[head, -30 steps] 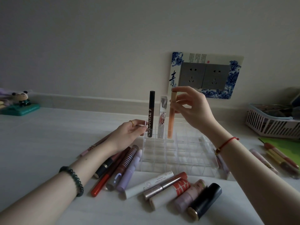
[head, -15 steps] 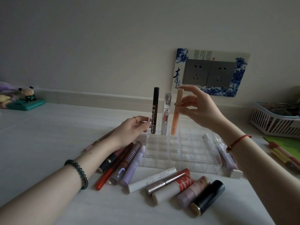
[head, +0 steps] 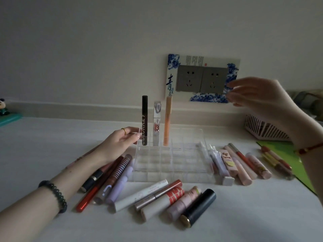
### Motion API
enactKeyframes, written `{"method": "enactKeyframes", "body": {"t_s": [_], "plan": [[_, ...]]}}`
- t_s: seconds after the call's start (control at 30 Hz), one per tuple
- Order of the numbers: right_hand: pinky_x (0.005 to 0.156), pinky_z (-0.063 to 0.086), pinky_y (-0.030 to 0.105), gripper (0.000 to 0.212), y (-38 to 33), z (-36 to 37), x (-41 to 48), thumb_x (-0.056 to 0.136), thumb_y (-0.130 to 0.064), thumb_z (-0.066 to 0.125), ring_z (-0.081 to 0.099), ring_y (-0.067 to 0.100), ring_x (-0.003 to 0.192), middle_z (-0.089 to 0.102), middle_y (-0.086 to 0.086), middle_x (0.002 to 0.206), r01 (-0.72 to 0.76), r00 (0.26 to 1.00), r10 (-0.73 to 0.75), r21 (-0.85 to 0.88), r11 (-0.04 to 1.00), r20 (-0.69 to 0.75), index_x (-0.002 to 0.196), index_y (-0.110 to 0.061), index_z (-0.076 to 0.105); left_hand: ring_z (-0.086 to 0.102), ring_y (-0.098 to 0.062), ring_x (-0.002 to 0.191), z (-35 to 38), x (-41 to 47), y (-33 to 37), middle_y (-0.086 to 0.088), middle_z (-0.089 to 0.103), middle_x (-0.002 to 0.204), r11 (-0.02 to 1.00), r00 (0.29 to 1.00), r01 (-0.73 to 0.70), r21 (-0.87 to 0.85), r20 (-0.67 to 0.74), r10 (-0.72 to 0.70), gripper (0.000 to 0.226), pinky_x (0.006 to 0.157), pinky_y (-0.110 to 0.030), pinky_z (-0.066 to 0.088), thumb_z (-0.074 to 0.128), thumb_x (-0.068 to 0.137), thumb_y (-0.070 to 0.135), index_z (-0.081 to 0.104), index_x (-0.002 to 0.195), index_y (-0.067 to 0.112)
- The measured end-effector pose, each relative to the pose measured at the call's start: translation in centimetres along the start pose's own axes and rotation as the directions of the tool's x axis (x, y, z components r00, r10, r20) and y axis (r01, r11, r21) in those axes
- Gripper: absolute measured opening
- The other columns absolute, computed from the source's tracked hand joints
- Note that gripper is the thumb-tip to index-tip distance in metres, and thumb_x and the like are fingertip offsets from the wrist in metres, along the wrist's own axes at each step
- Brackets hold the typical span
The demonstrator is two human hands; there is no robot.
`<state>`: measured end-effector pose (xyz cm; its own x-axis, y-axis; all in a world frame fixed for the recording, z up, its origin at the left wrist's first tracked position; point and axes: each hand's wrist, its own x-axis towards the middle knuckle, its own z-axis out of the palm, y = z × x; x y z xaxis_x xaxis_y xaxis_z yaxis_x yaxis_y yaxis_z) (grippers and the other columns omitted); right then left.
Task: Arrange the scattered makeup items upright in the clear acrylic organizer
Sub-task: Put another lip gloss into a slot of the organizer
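A: Organizer?
B: Clear acrylic organizer (head: 172, 159), frame centre, on the tabletop (head: 244, 215). Back row: black tube (head: 144, 120), clear gloss (head: 156, 123), peach tube (head: 167, 120), all upright.
A: Hands?
B: My left hand (head: 120, 143) pinches its back-left corner. My right hand (head: 257, 95), at right, hangs open, empty.

black tube (head: 144, 119) | peach tube (head: 167, 120) | blue-and-white patterned outlet frame (head: 172, 75) | green mat (head: 286, 154)
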<state>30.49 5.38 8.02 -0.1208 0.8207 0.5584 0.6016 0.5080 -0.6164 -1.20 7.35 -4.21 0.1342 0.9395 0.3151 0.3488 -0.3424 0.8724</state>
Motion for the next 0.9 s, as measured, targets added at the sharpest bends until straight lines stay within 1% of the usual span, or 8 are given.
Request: {"method": "enactKeyframes", "body": {"t_s": [0.1,0.2,0.27,0.4,0.53,0.67,0.77,0.9], "plan": [[0.082,0.053,0.024,0.027,2.4,-0.6,-0.7,0.073,-0.015,0.065,0.067,0.011,0.074,0.067,0.0,0.087,-0.065,0.996,0.074,-0.144,0.987,0.055,0.1,-0.021,0.062,0.061,0.012,0.072,0.1,-0.1,0.2,0.008,0.065,0.087,0.999,1.0,0.015,-0.035,0.0,-0.015,0.017,0.069,0.0,0.043,0.047,0.09,0.013,0.057,0.102,0.017],[0.088,0.05,0.036,0.023,4.8,0.1,-0.9,0.075,-0.01,0.065,0.064,0.016,0.076,0.068,0.007,0.088,-0.123,0.986,0.148,-0.275,0.954,0.071,0.098,-0.013,0.065,0.061,0.011,0.071,0.2,-0.1,0.2,0.013,0.071,0.075,0.999,1.0,0.011,-0.044,-0.007,-0.012,0.017,0.067,-0.002,0.044,0.047,0.089,0.011,0.058,0.097,0.021],[0.086,0.051,0.034,0.022,6.2,1.4,-1.1,0.076,-0.01,0.065,0.062,0.017,0.077,0.068,0.01,0.091,-0.148,0.981,0.179,-0.305,0.941,0.078,0.098,-0.01,0.066,0.062,0.009,0.073,0.1,-0.1,0.1,0.016,0.071,0.074,1.0,1.0,0.005,-0.027,-0.013,-0.005,0.017,0.068,-0.002,0.044,0.047,0.089,0.011,0.059,0.096,0.022],[0.075,0.048,0.022,0.021,7.8,4.5,-1.0,0.078,-0.019,0.065,0.061,0.013,0.075,0.069,0.007,0.093,-0.163,0.965,0.225,-0.359,0.919,0.138,0.097,-0.011,0.067,0.062,0.008,0.073,0.2,-0.2,0.3,0.016,0.071,0.074,1.0,1.0,0.006,-0.024,-0.019,-0.007,0.017,0.07,-0.002,0.044,0.047,0.09,0.011,0.059,0.096,0.022],[0.071,0.045,0.023,0.019,8.1,7.2,-0.5,0.077,-0.024,0.066,0.06,0.014,0.077,0.07,0.006,0.094,-0.188,0.939,0.281,-0.387,0.903,0.198,0.091,-0.012,0.071,0.061,0.01,0.07,0.5,-0.3,0.6,0.005,0.066,0.087,0.999,1.0,0.002,-0.048,-0.027,-0.004,0.018,0.066,-0.001,0.043,0.045,0.09,0.008,0.057,0.103,0.011],[0.066,0.039,0.021,0.023,8.3,8.1,-0.3,0.077,-0.029,0.064,0.056,0.014,0.073,0.07,0.005,0.094,-0.192,0.923,0.316,-0.451,0.871,0.217,0.089,-0.011,0.071,0.062,0.01,0.071,0.5,-0.2,0.5,0.01,0.068,0.08,0.998,1.0,-0.002,-0.057,-0.031,0.001,0.017,0.065,-0.002,0.043,0.046,0.089,0.008,0.059,0.099,0.014],[0.068,0.049,0.028,0.03,8.7,7.7,-0.6,0.077,-0.037,0.062,0.062,0.021,0.076,0.071,0.008,0.087,-0.209,0.9,0.371,-0.521,0.828,0.228,0.082,-0.008,0.072,0.062,0.01,0.073,0.4,-0.2,0.4,0.018,0.071,0.072,0.998,1.0,-0.004,-0.056,-0.025,0.002,0.018,0.066,-0.001,0.042,0.046,0.089,0.009,0.059,0.095,0.019],[0.071,0.05,0.031,0.035,8.8,7.6,-0.7,0.076,-0.041,0.062,0.063,0.023,0.08,0.071,0.009,0.085,-0.219,0.872,0.413,-0.546,0.808,0.261,0.083,-0.008,0.071,0.062,0.01,0.075,0.4,-0.3,0.5,0.027,0.07,0.075,0.999,1.0,-0.001,-0.051,-0.014,0.0,0.018,0.067,-0.001,0.042,0.046,0.089,0.01,0.059,0.095,0.023]]}}
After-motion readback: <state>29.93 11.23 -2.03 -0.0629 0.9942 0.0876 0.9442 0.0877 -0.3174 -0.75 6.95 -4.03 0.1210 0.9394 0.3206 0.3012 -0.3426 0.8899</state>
